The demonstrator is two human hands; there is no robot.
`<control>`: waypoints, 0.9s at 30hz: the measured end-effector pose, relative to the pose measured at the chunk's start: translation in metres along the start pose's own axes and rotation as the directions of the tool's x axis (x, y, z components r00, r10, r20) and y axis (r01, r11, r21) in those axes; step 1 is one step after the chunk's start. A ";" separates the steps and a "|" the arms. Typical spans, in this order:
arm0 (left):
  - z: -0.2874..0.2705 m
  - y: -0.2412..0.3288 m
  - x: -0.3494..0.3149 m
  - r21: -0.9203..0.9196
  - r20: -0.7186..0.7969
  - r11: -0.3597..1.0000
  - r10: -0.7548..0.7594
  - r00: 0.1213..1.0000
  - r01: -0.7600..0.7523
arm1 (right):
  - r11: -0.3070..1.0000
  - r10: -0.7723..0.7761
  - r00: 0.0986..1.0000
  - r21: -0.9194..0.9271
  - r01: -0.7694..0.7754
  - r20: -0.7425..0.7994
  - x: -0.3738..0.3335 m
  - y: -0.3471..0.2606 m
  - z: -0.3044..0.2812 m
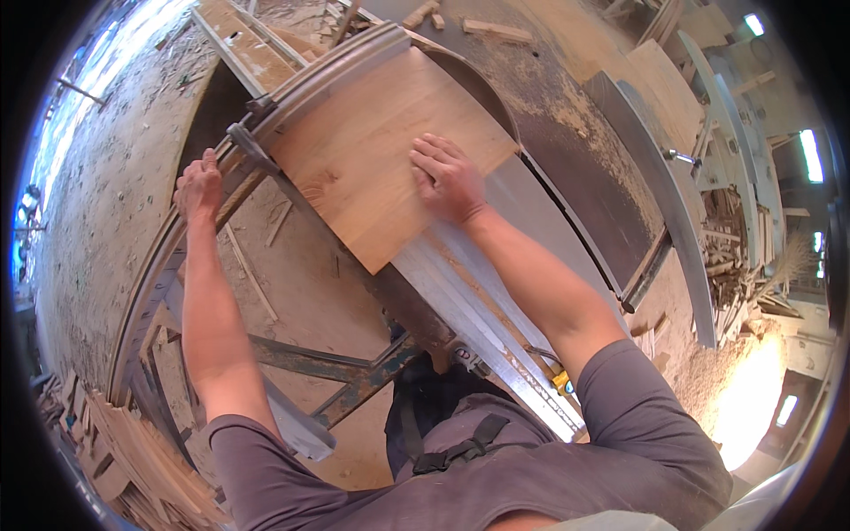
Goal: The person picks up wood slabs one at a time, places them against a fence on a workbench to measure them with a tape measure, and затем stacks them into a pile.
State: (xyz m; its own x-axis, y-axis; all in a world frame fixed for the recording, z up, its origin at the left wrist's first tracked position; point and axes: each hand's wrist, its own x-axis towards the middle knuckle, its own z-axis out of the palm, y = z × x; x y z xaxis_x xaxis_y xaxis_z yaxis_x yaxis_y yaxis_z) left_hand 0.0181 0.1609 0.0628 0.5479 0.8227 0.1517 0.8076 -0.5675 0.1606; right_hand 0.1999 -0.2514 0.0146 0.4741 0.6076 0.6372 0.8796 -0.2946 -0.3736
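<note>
A wide flat wooden board [381,150] lies on the metal sliding table [478,292] of what looks like a panel saw. My right hand [447,177] rests on top of the board, palm down with its fingers stretched out over the wood. Over to the left, my left hand [200,184] is closed on the long metal fence rail [161,252], just short of a dark metal stop [252,149]. The far edge of the board lies along the fence. What the left fingertips press against is hidden.
A dark saw table [575,177] dusted with sawdust spreads to the right, with a long grey guard or rail [651,168] beyond. Wood offcuts [496,32] lie at the back. Stacked scrap wood [146,460] stands lower left. A metal support frame [345,380] is below.
</note>
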 end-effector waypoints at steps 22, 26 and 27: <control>0.011 0.009 -0.004 -0.045 0.071 0.995 0.093 0.993 -0.090 | 0.997 0.080 0.992 -0.030 -0.077 0.093 -0.002 0.009 0.010; 0.031 -0.002 -0.023 -0.101 -0.095 0.980 0.163 0.982 -0.172 | 0.996 0.089 0.988 -0.009 -0.088 0.124 -0.004 0.007 0.016; 0.035 0.001 -0.031 -0.129 -0.181 0.969 0.187 0.965 -0.212 | 0.996 0.090 0.988 -0.015 -0.089 0.123 -0.004 0.007 0.016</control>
State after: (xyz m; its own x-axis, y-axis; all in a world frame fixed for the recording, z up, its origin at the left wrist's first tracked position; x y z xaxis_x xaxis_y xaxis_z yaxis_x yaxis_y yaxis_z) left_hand 0.0097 0.1357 0.0239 0.6406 0.6817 0.3535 0.6381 -0.7286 0.2488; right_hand 0.2039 -0.2444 -0.0010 0.5430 0.6650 0.5128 0.8343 -0.3582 -0.4190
